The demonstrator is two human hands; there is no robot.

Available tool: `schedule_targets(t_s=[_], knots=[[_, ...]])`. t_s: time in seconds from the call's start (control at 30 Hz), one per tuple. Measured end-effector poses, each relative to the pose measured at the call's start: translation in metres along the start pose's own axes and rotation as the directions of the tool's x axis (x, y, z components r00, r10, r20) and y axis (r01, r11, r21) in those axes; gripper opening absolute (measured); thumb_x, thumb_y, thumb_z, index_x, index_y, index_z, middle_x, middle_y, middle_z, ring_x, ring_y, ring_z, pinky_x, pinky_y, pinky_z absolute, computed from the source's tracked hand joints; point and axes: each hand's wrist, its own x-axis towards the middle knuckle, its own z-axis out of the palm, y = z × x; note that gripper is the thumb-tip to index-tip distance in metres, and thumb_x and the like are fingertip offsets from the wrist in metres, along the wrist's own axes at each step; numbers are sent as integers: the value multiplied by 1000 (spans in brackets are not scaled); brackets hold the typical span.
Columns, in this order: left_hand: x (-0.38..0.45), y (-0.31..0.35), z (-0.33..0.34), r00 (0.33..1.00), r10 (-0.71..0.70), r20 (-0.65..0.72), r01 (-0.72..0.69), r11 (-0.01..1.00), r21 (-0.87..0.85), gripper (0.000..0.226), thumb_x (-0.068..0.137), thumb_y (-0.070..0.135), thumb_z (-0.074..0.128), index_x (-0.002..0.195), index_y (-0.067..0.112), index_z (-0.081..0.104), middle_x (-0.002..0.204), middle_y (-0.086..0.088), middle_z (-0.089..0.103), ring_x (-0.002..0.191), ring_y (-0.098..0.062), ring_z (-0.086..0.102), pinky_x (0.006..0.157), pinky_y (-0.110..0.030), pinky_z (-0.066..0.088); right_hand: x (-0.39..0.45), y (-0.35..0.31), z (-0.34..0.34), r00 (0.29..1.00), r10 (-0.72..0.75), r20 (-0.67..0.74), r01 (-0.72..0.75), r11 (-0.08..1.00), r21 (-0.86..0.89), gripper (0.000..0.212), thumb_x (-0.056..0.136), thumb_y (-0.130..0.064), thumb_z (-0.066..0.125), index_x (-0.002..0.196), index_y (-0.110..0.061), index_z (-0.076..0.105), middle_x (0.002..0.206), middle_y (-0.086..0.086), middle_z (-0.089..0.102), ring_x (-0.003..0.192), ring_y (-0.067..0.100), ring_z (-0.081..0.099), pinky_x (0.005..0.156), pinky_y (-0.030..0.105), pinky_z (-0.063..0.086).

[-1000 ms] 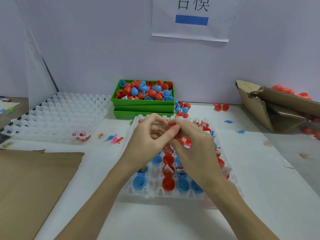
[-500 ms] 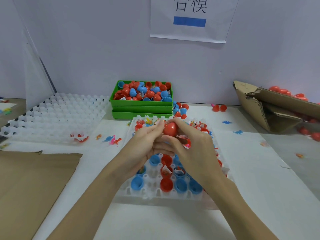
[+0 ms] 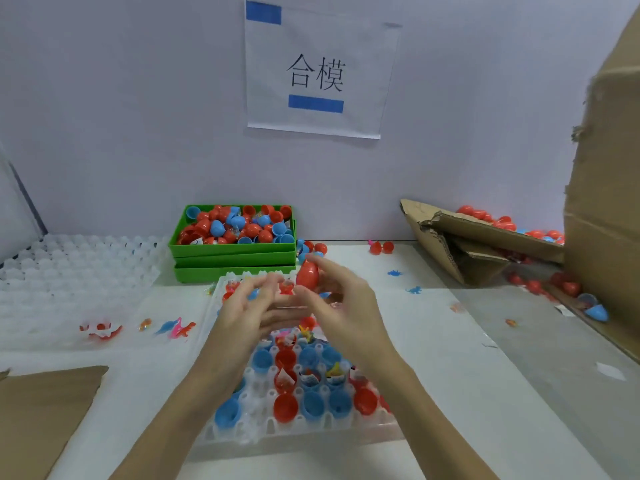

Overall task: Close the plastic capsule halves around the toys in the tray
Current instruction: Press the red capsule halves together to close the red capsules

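A closed red capsule (image 3: 307,274) is held up above the far end of the white tray (image 3: 298,434), pinched at the fingertips of my right hand (image 3: 344,306). My left hand (image 3: 246,310) hovers just left of it with fingers spread, holding nothing. The tray's cups hold blue capsule halves (image 3: 313,405) and red capsule halves (image 3: 285,407); several carry small toys and paper slips (image 3: 310,377). My hands hide the tray's middle rows.
Stacked green bins (image 3: 232,252) full of red and blue halves stand behind the tray. Empty white trays (image 3: 69,271) lie at left, loose toys (image 3: 175,329) beside them. A torn cardboard box (image 3: 485,242) with red capsules sits at right, a cardboard sheet (image 3: 45,410) at lower left.
Both hands were pressing the red capsule together over the tray. Now my left hand has let go and opened, while my right hand holds the closed capsule higher.
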Motion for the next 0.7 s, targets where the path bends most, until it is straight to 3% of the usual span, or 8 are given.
schedule_targets(t_s=[0.07, 0.1, 0.17, 0.23, 0.3, 0.4, 0.57, 0.7], knots=[[1, 3, -4, 997, 28, -70, -29, 999, -16, 36, 106, 41, 46, 125, 14, 60, 105, -10, 80, 94, -30, 78, 78, -38, 65, 27, -2, -21, 973, 227, -25, -202, 904, 378, 31, 93, -22, 74, 124, -27, 69, 105, -10, 75, 99, 3, 71, 85, 17, 57], [1, 4, -8, 994, 40, -107, -42, 999, -18, 32, 108, 35, 45, 123, 12, 62, 103, -11, 79, 91, -30, 78, 74, -37, 65, 49, 0, -37, 941, 337, 16, -274, 735, 620, 30, 94, -15, 72, 124, -16, 68, 110, -3, 76, 102, 10, 73, 89, 23, 59], [2, 5, -15, 986, 42, -161, -44, 999, -13, 27, 110, 23, 45, 116, 7, 66, 100, -16, 78, 85, -32, 76, 72, -41, 63, 95, 3, -72, 885, 461, 68, -238, 320, 917, 33, 98, -7, 64, 130, 4, 60, 127, 15, 69, 110, 22, 69, 92, 29, 58], [4, 4, -20, 983, 39, -177, -39, 999, 2, 26, 110, 17, 47, 110, 5, 70, 96, -22, 76, 80, -35, 73, 74, -44, 60, 133, 8, -105, 841, 540, 14, -125, 169, 978, 33, 104, -11, 56, 132, 6, 54, 143, 19, 57, 122, 25, 62, 96, 32, 55], [4, 4, -21, 983, 37, -180, -35, 999, 14, 26, 109, 14, 47, 107, 5, 72, 93, -23, 75, 77, -34, 72, 71, -42, 60, 150, 16, -121, 818, 576, 1, -151, 212, 966, 40, 107, -13, 50, 144, 3, 44, 152, 20, 47, 136, 28, 52, 106, 33, 50], [5, 7, -22, 983, 52, -178, -50, 999, 13, 26, 109, 14, 48, 105, 4, 72, 86, -19, 74, 68, -26, 70, 59, -30, 59, 140, 32, -115, 805, 592, 36, -328, 394, 859, 47, 108, -5, 44, 152, 7, 34, 154, 25, 43, 140, 34, 48, 114, 36, 43], [6, 8, -24, 977, 77, -198, -71, 997, 39, 25, 108, 9, 48, 102, 1, 70, 74, -9, 66, 59, -19, 58, 55, -33, 46, 68, 31, -71, 911, 405, 76, -382, 760, 526, 25, 105, -16, 55, 123, -4, 66, 117, 9, 75, 107, 23, 73, 96, 32, 58], [5, 8, -26, 974, 66, -217, -51, 996, 71, 24, 109, 9, 48, 102, 2, 71, 71, -5, 66, 56, -14, 58, 54, -30, 46, 21, 14, -37, 955, 213, 208, -246, 958, 146, 15, 101, -21, 63, 108, -19, 76, 92, -5, 78, 87, 13, 75, 77, 21, 61]])
